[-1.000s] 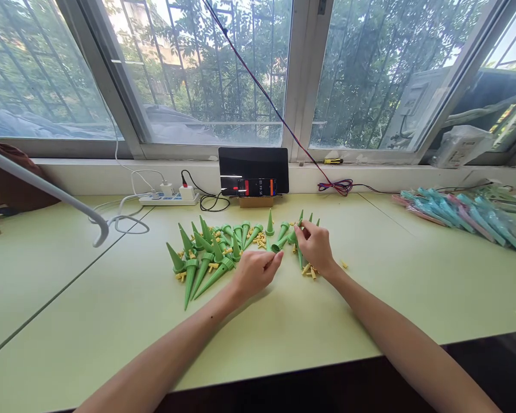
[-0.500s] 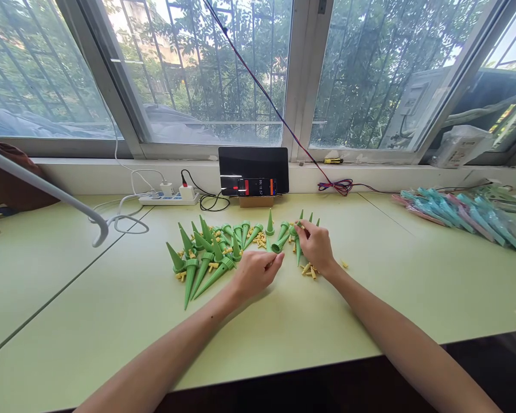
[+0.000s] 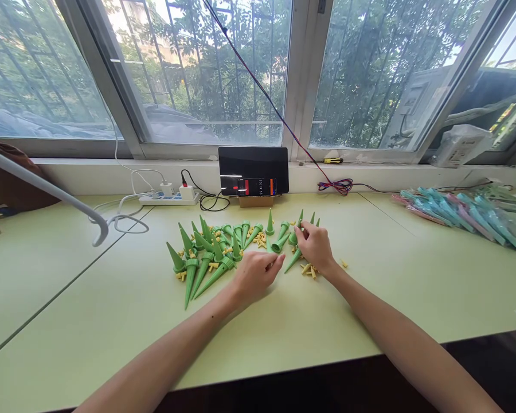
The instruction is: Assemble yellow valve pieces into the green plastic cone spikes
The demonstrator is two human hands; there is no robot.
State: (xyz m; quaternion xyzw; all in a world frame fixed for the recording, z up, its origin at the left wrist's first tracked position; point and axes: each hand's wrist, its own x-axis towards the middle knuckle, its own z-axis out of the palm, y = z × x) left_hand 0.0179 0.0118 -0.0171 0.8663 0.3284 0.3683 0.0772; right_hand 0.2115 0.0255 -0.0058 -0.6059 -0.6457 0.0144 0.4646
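Bright daylight from the windows (image 3: 223, 86) casts soft shadows; the outer edges stretch.

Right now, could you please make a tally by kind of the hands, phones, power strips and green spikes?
Left hand and right hand: 2
Phone: 1
Power strip: 1
Green spikes: at least 15; overlaps hide the exact number
Total: at least 19

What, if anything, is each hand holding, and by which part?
The right hand seems to hold a green spike, probably by its wide end, hidden from view; whether the left hand holds anything can't be told.
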